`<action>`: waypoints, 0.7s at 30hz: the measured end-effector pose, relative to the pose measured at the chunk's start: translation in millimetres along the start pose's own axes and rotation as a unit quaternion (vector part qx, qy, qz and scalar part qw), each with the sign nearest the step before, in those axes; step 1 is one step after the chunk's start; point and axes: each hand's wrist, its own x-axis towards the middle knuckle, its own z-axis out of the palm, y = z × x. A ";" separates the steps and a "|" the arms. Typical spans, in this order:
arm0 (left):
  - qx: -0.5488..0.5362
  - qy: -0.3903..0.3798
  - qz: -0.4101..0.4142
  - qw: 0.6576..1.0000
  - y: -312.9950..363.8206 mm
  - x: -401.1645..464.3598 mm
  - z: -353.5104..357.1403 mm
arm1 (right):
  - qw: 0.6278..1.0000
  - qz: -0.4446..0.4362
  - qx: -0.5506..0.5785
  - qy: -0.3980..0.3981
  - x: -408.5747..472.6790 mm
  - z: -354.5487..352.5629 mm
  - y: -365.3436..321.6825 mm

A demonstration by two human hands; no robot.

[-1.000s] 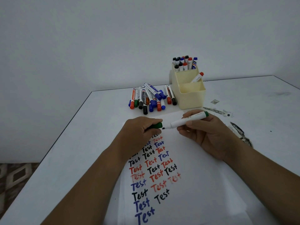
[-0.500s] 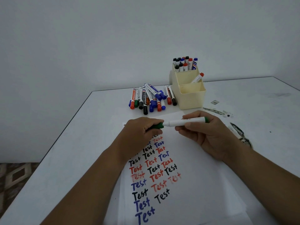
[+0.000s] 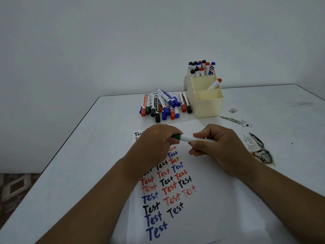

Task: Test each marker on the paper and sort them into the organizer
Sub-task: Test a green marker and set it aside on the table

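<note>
A white marker with a green cap (image 3: 187, 138) lies level between both hands above the paper (image 3: 207, 199). My left hand (image 3: 154, 147) grips the green cap, which sits pressed onto the barrel. My right hand (image 3: 218, 147) holds the white barrel. The paper carries several rows of "Test" in black, red and blue. A cream organizer (image 3: 206, 104) stands behind, its back compartment full of upright markers; one red-capped marker (image 3: 215, 83) leans in the middle compartment. A pile of loose markers (image 3: 163, 105) lies left of the organizer.
The white table (image 3: 88, 155) has its left edge close to my left arm, with patterned floor (image 3: 15, 187) beyond. Dark scuffed patches (image 3: 260, 150) mark the table right of the paper. A wall rises behind the organizer.
The marker's tip was bare a second ago. The cap in my left hand and the barrel in my right came together, and the cap now covers the tip.
</note>
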 end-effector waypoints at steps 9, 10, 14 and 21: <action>0.002 -0.032 -0.019 0.999 0.3 3.9 -2.7 | 0.998 -0.005 -0.059 -0.009 1.5 0.1 1.2; -0.007 -0.014 -0.010 1.000 -3.3 2.9 -2.2 | 0.998 -0.009 -0.053 -0.011 1.7 0.9 1.2; -0.032 0.035 0.000 0.999 -18.6 -3.4 10.3 | 0.998 -0.032 -0.046 -0.015 1.5 4.2 2.1; 0.077 0.026 -0.087 0.993 -49.9 2.4 26.4 | 0.873 -0.236 -0.401 0.144 6.0 -11.9 13.9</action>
